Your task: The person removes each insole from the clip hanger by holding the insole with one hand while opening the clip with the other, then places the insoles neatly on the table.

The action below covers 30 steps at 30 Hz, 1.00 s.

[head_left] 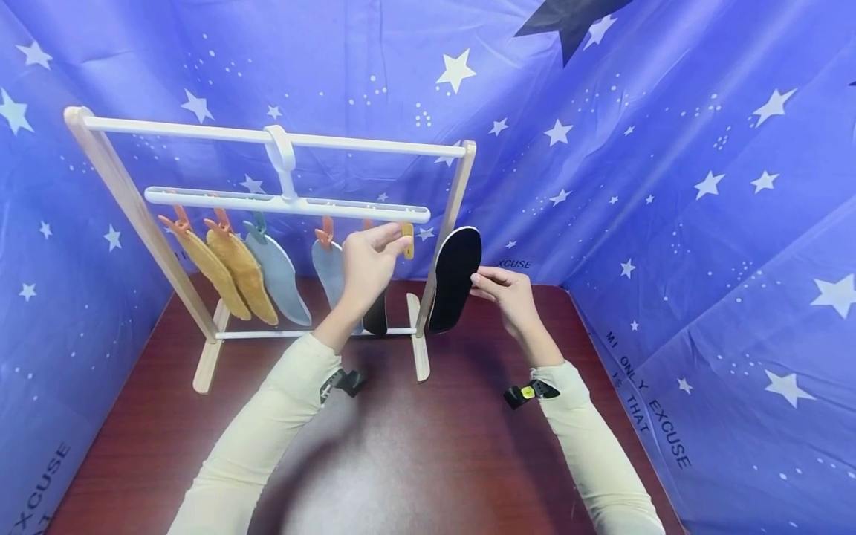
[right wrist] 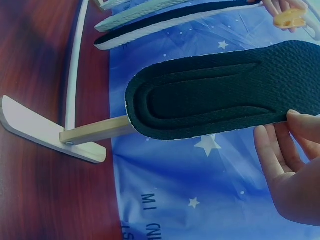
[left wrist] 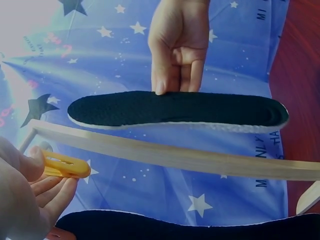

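Note:
My left hand (head_left: 369, 269) pinches a yellow clothespin (head_left: 408, 241) below the right end of the white hanger bar (head_left: 361, 210). With thumb and fingers my right hand (head_left: 511, 296) grips the long edge of a black insole (head_left: 456, 279), held upright just right of the rack's right post. In the right wrist view this insole (right wrist: 205, 92) shows a moulded heel and a pale rim. Another black insole (head_left: 377, 316) hangs behind my left hand, partly hidden. Further left hang two mustard insoles (head_left: 212, 267) and two grey-blue insoles (head_left: 277, 279), clipped by orange and teal clothespins.
A wooden rack (head_left: 120, 186) with a white top rod (head_left: 374, 143) carries the hanger and stands on a dark red table (head_left: 428, 446). Its right foot (head_left: 419, 349) lies below my hands. Blue star-printed cloth (head_left: 642, 186) surrounds the table on the visible sides.

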Motion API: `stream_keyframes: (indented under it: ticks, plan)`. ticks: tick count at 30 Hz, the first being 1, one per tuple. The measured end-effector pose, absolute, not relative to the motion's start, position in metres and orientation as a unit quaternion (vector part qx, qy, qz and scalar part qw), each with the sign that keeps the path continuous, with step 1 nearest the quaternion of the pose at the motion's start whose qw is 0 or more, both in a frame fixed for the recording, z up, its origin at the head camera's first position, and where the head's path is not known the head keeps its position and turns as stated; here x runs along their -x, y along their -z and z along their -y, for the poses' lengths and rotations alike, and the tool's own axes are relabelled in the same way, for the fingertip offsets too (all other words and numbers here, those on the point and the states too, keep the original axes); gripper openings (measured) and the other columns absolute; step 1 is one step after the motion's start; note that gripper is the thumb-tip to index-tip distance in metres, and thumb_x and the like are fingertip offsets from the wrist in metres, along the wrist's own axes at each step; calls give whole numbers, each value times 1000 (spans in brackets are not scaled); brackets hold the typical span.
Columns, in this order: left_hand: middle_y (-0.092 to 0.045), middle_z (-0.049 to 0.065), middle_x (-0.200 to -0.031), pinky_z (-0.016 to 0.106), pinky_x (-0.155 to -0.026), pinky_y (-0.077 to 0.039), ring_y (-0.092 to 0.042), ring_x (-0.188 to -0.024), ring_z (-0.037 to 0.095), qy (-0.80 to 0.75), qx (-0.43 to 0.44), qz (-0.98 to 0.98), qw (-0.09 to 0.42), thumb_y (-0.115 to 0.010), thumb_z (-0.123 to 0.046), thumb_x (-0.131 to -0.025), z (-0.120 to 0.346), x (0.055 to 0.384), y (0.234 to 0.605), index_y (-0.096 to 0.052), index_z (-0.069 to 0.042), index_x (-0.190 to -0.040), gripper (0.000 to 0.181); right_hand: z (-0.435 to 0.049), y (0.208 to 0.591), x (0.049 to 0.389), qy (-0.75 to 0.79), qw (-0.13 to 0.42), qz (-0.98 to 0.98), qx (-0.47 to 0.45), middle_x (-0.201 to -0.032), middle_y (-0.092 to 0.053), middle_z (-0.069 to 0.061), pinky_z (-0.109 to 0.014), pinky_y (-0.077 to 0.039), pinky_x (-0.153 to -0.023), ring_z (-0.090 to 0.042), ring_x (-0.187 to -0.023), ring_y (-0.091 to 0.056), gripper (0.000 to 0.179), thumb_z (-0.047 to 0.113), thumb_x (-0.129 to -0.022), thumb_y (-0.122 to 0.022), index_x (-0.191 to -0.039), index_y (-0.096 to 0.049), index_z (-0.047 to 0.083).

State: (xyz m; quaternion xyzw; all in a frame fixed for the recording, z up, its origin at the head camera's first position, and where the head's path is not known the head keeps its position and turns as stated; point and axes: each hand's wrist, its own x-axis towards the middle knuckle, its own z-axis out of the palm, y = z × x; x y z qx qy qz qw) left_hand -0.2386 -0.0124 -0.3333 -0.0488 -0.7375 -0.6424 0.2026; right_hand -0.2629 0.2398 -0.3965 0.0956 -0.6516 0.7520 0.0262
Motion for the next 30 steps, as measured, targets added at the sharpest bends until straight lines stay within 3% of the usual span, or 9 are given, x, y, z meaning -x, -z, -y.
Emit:
stream_keyframes:
  ticks: [10,22,27,30]
  plan:
    - [-74,22,-113,41,-97,-59,-74,-109,32,636,68,743,197,-75,-5,-91,15,234,334,-72,6,-120,32,-250,389,267,-767,38,638,-56,-84,-77,2,-30,-65,-72,-9,-74,-72,31,-12,-93,-64,-88,-78,14]
    - [-74,23,-115,40,-96,-60,-74,-108,32,638,85,739,198,-74,-3,-92,16,234,337,-70,7,-121,32,-262,405,277,-758,12,652,2,-81,-77,4,-30,-65,-72,-10,-70,-74,30,-9,-94,-64,-85,-77,17]
    - [-74,23,-115,41,-97,-59,-73,-109,33,642,86,736,195,-73,-3,-92,16,235,338,-70,7,-122,32,-266,420,281,-741,-9,671,21,-79,-75,5,-28,-65,-72,-9,-71,-74,13,-6,-94,-66,-97,-74,4]
    - [-74,24,-114,40,-97,-59,-73,-109,33,646,87,733,194,-73,-3,-92,16,235,339,-70,7,-122,32,-268,429,284,-732,-19,681,31,-79,-75,5,-29,-65,-72,-10,-70,-74,14,-5,-94,-67,-107,-70,-5]
